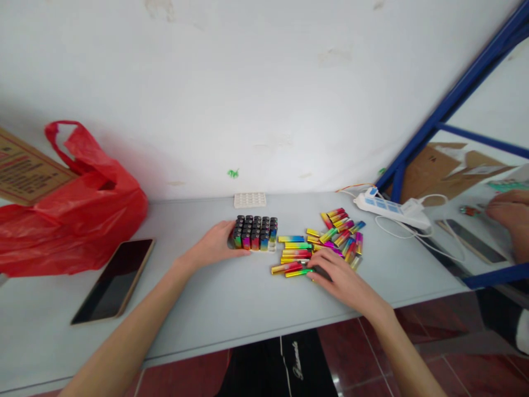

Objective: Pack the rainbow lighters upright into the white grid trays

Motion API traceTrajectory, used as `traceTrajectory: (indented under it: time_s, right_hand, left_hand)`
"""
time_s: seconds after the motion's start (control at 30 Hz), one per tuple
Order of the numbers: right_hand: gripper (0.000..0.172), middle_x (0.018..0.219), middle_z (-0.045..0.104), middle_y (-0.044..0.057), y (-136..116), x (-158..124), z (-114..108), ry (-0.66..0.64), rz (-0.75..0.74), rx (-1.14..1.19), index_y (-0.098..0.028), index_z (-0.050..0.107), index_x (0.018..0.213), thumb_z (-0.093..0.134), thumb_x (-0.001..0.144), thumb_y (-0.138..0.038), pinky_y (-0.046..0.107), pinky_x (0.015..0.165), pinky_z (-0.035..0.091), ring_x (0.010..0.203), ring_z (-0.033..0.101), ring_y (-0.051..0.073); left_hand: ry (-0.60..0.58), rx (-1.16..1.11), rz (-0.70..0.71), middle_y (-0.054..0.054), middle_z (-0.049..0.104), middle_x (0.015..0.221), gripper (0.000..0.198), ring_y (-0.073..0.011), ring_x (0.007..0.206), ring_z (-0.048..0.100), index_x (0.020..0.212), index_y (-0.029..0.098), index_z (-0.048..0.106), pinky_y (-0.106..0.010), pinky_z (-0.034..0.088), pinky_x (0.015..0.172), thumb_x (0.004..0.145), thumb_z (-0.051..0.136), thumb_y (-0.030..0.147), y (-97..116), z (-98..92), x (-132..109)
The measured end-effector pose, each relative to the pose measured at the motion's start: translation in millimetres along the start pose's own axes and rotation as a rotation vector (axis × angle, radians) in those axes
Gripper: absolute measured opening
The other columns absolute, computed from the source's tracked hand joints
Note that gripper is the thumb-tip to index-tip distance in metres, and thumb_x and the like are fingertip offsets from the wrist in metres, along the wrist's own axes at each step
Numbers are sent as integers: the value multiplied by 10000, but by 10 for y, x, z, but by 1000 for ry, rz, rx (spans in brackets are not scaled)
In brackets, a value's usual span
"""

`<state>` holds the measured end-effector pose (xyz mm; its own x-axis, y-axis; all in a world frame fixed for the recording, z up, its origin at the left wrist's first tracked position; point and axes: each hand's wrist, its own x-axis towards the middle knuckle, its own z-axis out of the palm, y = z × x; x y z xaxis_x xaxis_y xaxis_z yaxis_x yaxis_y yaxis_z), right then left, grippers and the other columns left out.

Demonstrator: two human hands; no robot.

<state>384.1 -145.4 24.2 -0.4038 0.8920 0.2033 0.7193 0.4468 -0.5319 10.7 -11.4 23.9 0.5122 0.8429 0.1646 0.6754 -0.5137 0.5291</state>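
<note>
My left hand [215, 240] is wrapped round the left end of a white tray [271, 246] packed with upright lighters [255, 232]. The lighters have black tops and shiny rainbow-coloured bodies. At the tray's right front corner, some slots show no lighter. My right hand [334, 271] is lowered over a row of loose metallic lighters [296, 253] lying on their sides, its fingers curled round the ends of the nearest ones. Dark ends show beneath the palm, and how many it grips is hidden. Behind this hand lies a heap of similar lighters [341, 229].
A second white slotted tray [250, 199] lies against the wall. On the left are a phone [113, 281], a red plastic bag [95, 215] and a cardboard box [31, 168]. A power strip [390, 208] with cables lies right, beside a blue frame [446, 105]. Another person's hand [510, 212] shows beyond.
</note>
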Motion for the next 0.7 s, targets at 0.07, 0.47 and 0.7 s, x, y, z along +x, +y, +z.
traceTrajectory:
  time_s: [0.07,0.47,0.7]
  right_hand:
    - [133,1156,753,93,58,4,15,54,39,92,-261,710,1119,618,1085,-351,468,1044,577,1146,711,286]
    - [433,938,746,34,-70,864,-106,683,238,1201,-281,634,981,752,917,-693,398,874,626,938,747,223]
    - [464,710,485,-78,-276,1435,-257,474,168,1097,-310,532,1062,602,979,-761,255,555,498,550,533,126]
  left_hand:
    - [12,16,-10,-129,801,1194,689,-388,1086,751,1221,232,712,-509,619,965,735,833,705,29,-12,-14]
    - [9,-9,-19,-125,807,1156,622,-378,1058,753,1148,240,731,-496,618,940,732,846,687,95,-46,-15]
    - [2,19,-10,-124,796,1156,676,-365,1044,754,1181,223,689,-476,606,944,747,837,719,83,-37,-20]
